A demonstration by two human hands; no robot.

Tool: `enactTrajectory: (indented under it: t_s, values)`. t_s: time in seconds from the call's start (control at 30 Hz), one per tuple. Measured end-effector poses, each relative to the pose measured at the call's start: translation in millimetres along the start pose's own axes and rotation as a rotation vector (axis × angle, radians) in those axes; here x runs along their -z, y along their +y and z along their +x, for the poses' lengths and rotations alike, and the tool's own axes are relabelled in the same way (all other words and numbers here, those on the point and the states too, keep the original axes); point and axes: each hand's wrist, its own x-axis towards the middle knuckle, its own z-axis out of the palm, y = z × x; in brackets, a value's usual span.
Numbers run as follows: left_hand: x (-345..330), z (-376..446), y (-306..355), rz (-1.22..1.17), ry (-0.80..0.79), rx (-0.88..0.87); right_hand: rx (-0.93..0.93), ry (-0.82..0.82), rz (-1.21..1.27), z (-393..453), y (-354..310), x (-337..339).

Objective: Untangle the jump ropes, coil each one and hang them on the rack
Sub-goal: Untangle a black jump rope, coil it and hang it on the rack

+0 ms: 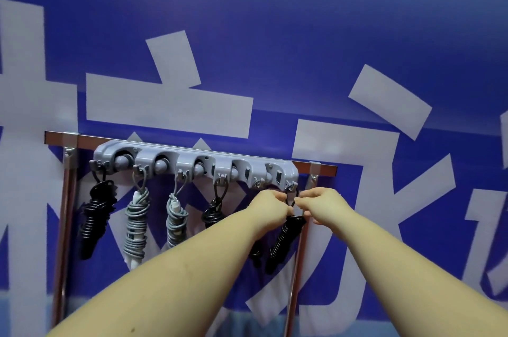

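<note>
Four coiled ropes hang from hooks on a grey rack (192, 160): a black one (94, 215) at the far left, two grey ones (136, 224) (176, 219) next, and another black one (213, 213) partly hidden by the left forearm. This rack is fixed to a metal frame (67, 199) standing against a blue wall (275, 20) with large white characters. Both hands are raised under the rack's right end. Left hand (270, 203) and right hand (320, 200) each have curled fingers pinching the loop of a fifth, black rope (286, 237) just below the last hook (292, 187); its coiled bundle hangs tilted beneath the hands. Whether the loop is already over the hook cannot be told.
</note>
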Motion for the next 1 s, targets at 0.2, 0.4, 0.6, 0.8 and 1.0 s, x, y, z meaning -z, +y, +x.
enactTrajectory:
  t_s: [0.2,0.4,0.6,0.8,1.0]
  values:
    - [48.1,-62.5,40.6,0.691,0.055,-0.235,0.312,-0.085,-0.656,-47.3,-43.8,13.5]
    - [89.6,-133.5,49.6,1.086,-0.002,-0.324,0.511,-0.166,-0.960,-113.0,-83.0,0.9]
    - [129.1,-196.6,44.3,1.170,-0.003,-0.273,0.639,-0.229,-0.982,-161.6,-110.6,-32.0]
    - [170.0,-233.2,30.1,1.196,0.017,-0.173,0.677,-0.290,-0.937,-183.4,-128.3,-66.8]
    - [191.7,-225.9,-4.7,1.173,0.032,-0.077,0.656,-0.344,-0.927,-175.7,-115.1,-99.1]
